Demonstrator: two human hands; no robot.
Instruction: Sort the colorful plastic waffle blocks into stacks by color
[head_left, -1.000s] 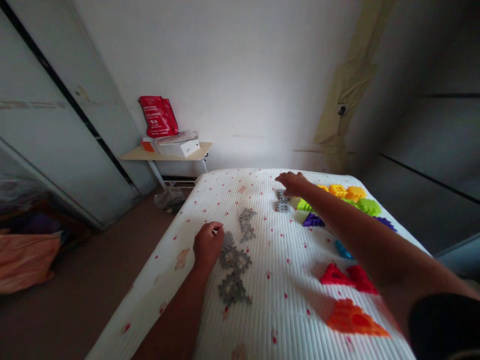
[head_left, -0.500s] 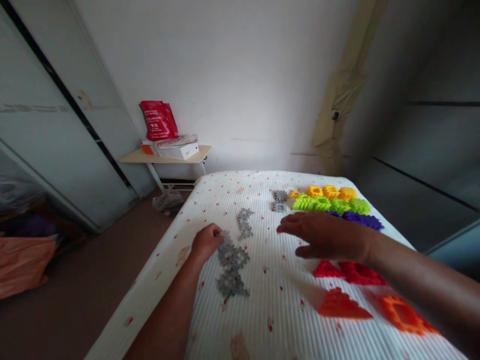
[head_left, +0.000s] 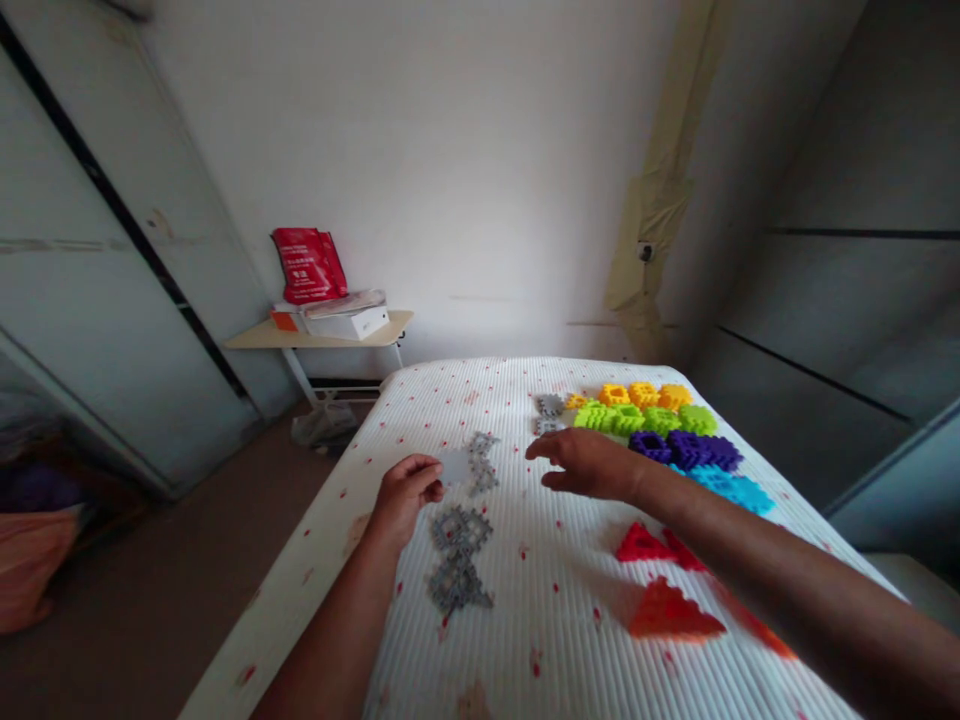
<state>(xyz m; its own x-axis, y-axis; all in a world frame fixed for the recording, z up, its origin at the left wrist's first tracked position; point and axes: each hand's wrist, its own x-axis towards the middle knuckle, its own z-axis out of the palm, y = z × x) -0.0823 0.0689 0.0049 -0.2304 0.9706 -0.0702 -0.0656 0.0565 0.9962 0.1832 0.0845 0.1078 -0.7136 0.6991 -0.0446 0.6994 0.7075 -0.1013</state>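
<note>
My left hand (head_left: 409, 490) pinches a flat grey building piece (head_left: 453, 466), blurred, just above the bed. Right beside that piece lies a small group of grey notched pieces (head_left: 483, 462). Closer to me is another grey cluster (head_left: 459, 550), partly linked or overlapping; I cannot tell which. My right hand (head_left: 581, 462) hovers over the bed with its fingers apart and nothing in them. Beyond its fingertips sit a few grey square pieces (head_left: 549, 412), partly hidden by the hand.
To the right stand rows of yellow (head_left: 643, 395), green (head_left: 634, 417), purple (head_left: 686, 450) and blue pieces (head_left: 727, 488). Red (head_left: 641, 543) and orange pieces (head_left: 675, 612) lie nearer, partly behind my right forearm. A side table (head_left: 259, 335) carries a red bag (head_left: 309, 265).
My left hand has lifted the grey piece off the near cluster and moved it slightly away from there. My right hand has shifted left, and the camera view has tilted up a little.
</note>
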